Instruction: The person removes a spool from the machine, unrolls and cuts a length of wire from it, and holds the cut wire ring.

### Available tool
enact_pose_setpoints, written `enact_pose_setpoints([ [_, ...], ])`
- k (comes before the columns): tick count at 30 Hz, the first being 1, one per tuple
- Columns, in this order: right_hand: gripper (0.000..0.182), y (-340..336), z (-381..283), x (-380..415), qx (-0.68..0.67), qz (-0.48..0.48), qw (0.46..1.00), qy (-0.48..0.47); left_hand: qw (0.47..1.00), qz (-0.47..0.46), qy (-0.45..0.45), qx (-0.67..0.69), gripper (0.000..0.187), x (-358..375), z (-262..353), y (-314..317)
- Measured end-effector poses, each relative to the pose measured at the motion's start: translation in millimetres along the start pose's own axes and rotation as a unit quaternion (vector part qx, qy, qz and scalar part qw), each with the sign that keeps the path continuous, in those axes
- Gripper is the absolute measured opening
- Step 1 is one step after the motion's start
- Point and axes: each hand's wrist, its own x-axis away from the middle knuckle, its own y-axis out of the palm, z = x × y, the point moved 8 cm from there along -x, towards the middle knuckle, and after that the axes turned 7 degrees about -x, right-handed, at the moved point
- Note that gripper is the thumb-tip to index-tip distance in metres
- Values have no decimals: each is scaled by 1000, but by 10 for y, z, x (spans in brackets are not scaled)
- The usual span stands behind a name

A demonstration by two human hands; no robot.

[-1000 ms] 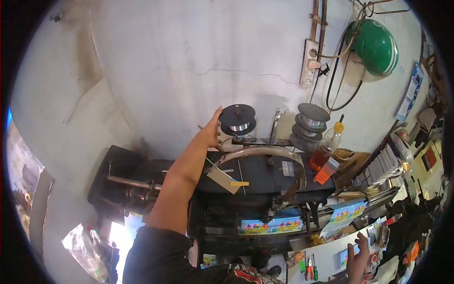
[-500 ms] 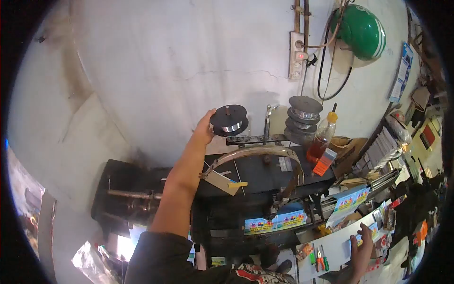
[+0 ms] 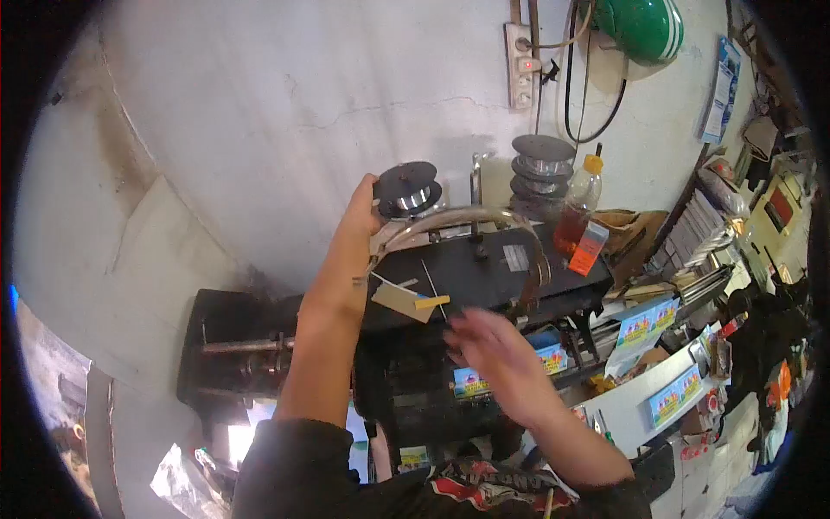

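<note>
My left hand point(image 3: 367, 208) is raised and gripping the left side of a black wire spool point(image 3: 406, 189), wound with shiny silver wire. The spool tilts a little in front of the wall; the fingers behind it are hidden. Below it, a curved metal band point(image 3: 467, 214) arches over the black machine point(image 3: 484, 255). My right hand point(image 3: 506, 363), blurred by motion, is over the machine's front with its fingers apart and nothing visible in them. Near its fingertips is a tan card point(image 3: 402, 301) with a yellow strip point(image 3: 432, 302).
More wire spools point(image 3: 543, 164) are stacked at the back right, beside a bottle of reddish liquid point(image 3: 577, 206) and an orange-and-white box point(image 3: 588, 249). A power strip point(image 3: 519, 73) and a green helmet point(image 3: 644, 30) hang on the wall. Printed sheets point(image 3: 674, 396) lie at right.
My right hand has come from the lower right up to the machine's front. The spool in my left hand has tilted. The view has shifted slightly.
</note>
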Motion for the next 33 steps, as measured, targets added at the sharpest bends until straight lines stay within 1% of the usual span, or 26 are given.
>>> enact_pose_setpoints([
  [1, 48, 19, 200, -307, -90, 30, 995, 38, 1000, 1, -5, -4, 30, 38, -22, -58],
  [2, 49, 38, 367, -601, -179, 62, 979, 70, 999, -8, -9, -40, 33, 50, -6, -86],
  [4, 50, -22, 620, -1158, -268, 173, 942, 100, 998, -18, -9, -63, 37, 67, -8, -63],
  [6, 45, -100, 635, -1538, -278, 222, 932, 67, 993, 21, -51, -103, 45, 83, -37, -165],
  [7, 45, -93, 675, -1683, -274, 218, 934, 72, 989, 45, -72, -118, 48, 128, -58, -252],
  [8, 37, -135, 712, -1808, -274, 251, 925, 73, 989, 45, -68, -120, 48, 145, -30, -248],
  [9, 30, -221, 746, -1908, -269, 286, 917, 73, 993, 28, -37, -108, 49, 189, -3, -152],
  [10, 30, -296, 787, -2033, -262, 283, 920, 72, 996, 14, -5, -93, 50, 222, 9, -91],
  [11, 28, -372, 784, -2161, -297, 269, 915, 35, 996, 12, -2, -92, 50, 199, -24, -99],
  [12, 26, -485, 840, -2274, -331, 256, 909, 2, 995, 16, -36, -89, 51, 127, -185, -174],
  [13, 26, -547, 868, -2563, -327, 238, 915, -3, 995, 21, -51, -84, 53, 63, -98, -210],
  [15, 28, -738, 1034, -3017, -356, 114, 927, -28, 995, 21, -32, -87, 49, 102, -82, -183],
  [16, 31, -700, 997, -3052, -361, 110, 926, -1, 995, 35, -44, -85, 50, 177, -76, -172],
  [17, 31, -681, 924, -3075, -358, 108, 927, -2, 994, 47, -54, -77, 50, 230, -57, -149],
  [19, 24, -406, 580, -2618, -331, 254, 908, 32, 993, 43, -51, -101, 51, 212, -52, -190],
  [20, 23, -318, 548, -2575, -346, 263, 899, 51, 990, 37, -47, -124, 52, 197, -33, -212],
  [21, 23, -376, 598, -2649, -344, 263, 900, 53, 991, 39, -48, -122, 52, 179, -27, -246],
  [23, 21, -604, 772, -2859, -250, 232, 937, 81, 983, 23, -49, -177, 62, 130, -52, -279],
  [24, 21, -672, 838, -2883, -249, 236, 936, 85, 983, 23, -54, -176, 62, 144, -78, -297],
  [26, 23, -858, 886, -2989, -169, 242, 953, 63, 958, 42, -59, -279, 79, 214, -16, -316],
  [27, 23, -978, 936, -3073, -140, 243, 958, 54, 959, 40, -57, -276, 79, 264, 5, -321],
  [28, 23, -943, 868, -3157, -13, 179, 984, 14, 960, 68, -55, -265, 83, 339, 26, -400],
  [29, 23, -1008, 948, -3188, -76, 195, 978, 28, 961, 96, -53, -253, 87, 388, 48, -502],
  [30, 23, -890, 885, -3081, -138, 213, 966, 40, 962, 97, -52, -249, 87, 282, 8, -644],
  [31, 23, -837, 833, -3036, -135, 211, 967, 41, 945, 64, -67, -314, 93, 72, -112, -793],
  [33, 21, -826, 811, -2986, -108, 216, 968, 63, 924, 32, -81, -372, 99, 1, -268, -855],
])
